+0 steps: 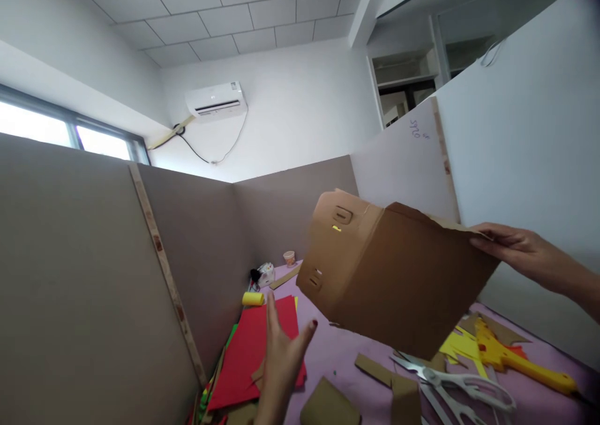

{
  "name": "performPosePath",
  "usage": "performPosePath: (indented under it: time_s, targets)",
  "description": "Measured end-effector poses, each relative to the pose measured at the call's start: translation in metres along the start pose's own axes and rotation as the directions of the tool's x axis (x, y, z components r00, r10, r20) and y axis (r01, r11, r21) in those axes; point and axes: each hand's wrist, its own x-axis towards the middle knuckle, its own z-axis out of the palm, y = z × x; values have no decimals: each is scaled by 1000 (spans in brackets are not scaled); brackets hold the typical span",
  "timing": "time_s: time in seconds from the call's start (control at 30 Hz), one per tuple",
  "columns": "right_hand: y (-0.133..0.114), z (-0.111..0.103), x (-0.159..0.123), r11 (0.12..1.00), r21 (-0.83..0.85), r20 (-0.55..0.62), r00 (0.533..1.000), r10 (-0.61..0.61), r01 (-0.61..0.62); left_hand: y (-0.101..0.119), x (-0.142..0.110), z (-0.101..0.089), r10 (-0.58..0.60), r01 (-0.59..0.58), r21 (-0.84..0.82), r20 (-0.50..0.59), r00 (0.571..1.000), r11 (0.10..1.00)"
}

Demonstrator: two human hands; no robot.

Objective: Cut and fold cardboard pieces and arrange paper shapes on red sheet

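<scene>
My right hand [510, 247] pinches the upper right edge of a folded piece of brown cardboard [412, 275], holding it tilted above the table. A crease divides the cardboard, and its left panel has slots cut in it and a rounded corner. To the left, my left hand [284, 356] is raised with thumb and fingers spread, holding nothing. It stands apart from the cardboard, in front of red sheets [244, 356]. White-handled scissors [450, 381] lie open on the table below the cardboard.
A yellow glue gun [520, 356] lies at the right beside yellow paper scraps [459, 344]. Cardboard offcuts [330, 403] are scattered on the purple tabletop [323, 344]. A yellow roll [253, 299] and a small cup [289, 258] stand farther back. Partition panels [290, 206] surround the table.
</scene>
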Motion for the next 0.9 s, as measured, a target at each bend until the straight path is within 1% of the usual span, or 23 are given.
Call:
performPosePath:
  time_s: [0.1,0.13,0.17,0.2,0.23,0.27,0.3,0.33,0.37,0.4,0.43,0.5,0.57,0.6,0.63,0.67,0.7,0.73,0.77,0.8,0.83,0.87,0.9]
  targets:
    - [-1,5,-8,999,-45,8,1000,0,1,36,28,-11,22,-13,-213,40,999,977]
    - [-2,6,-8,998,-66,23,1000,1,0,43,33,-13,8,35,-322,132,991,946]
    - [-2,5,-6,996,-87,66,998,1,5,47,33,-14,-13,138,-416,290,957,899]
    - [-3,4,-2,995,-102,162,987,-3,19,49,31,-14,-39,257,-453,437,899,854]
    - [-3,2,3,993,-108,292,956,-12,45,49,26,-13,-59,353,-462,539,841,813]
    - [-4,-1,8,990,-109,410,911,-34,86,49,18,-11,-85,428,-458,600,795,779]
    - [-4,-3,14,984,-109,489,870,-69,139,48,10,-8,-103,456,-467,605,790,757]
    - [-4,-5,18,973,-121,518,849,-107,196,47,0,-5,-117,472,-506,582,804,722]
    - [-3,-6,20,957,-153,493,858,-142,247,46,-9,-2,-140,490,-537,564,814,687]
    - [-2,-6,21,939,-206,416,893,-169,274,44,-17,1,-160,499,-568,541,826,654]
    - [1,-5,19,928,-262,312,933,-179,265,43,-24,3,-187,505,-597,513,838,623]
    - [10,0,7,937,-314,125,985,-119,153,41,-33,6,-253,499,-652,438,863,571]
    - [22,7,-16,977,-213,-5,1000,10,-11,37,-37,5,-334,486,-710,358,872,510]
    - [28,11,-30,991,-100,-8,996,84,-85,36,-38,5,-367,480,-735,328,870,480]
    - [34,15,-47,985,43,30,986,164,-165,34,-39,5,-392,474,-755,309,867,453]
    - [39,21,-66,944,165,98,957,274,-287,34,-40,5,-410,465,-773,292,864,431]
    - [42,27,-86,864,250,187,898,399,-437,33,-42,6,-422,457,-788,278,863,414]
    - [44,34,-107,769,321,270,831,486,-553,34,-45,7,-430,448,-799,268,862,402]
    - [44,41,-128,669,357,400,754,521,-652,34,-48,9,-434,441,-808,261,863,391]
    - [42,49,-147,564,359,519,661,541,-744,35,-51,10,-435,433,-816,255,864,382]
    - [39,58,-164,476,367,613,593,522,-799,37,-54,12,-438,426,-823,247,864,376]
    - [35,66,-179,406,356,680,531,505,-842,38,-57,14,-445,419,-830,237,863,369]
    - [30,74,-191,364,372,701,516,493,-854,39,-59,15,-457,411,-837,225,860,362]
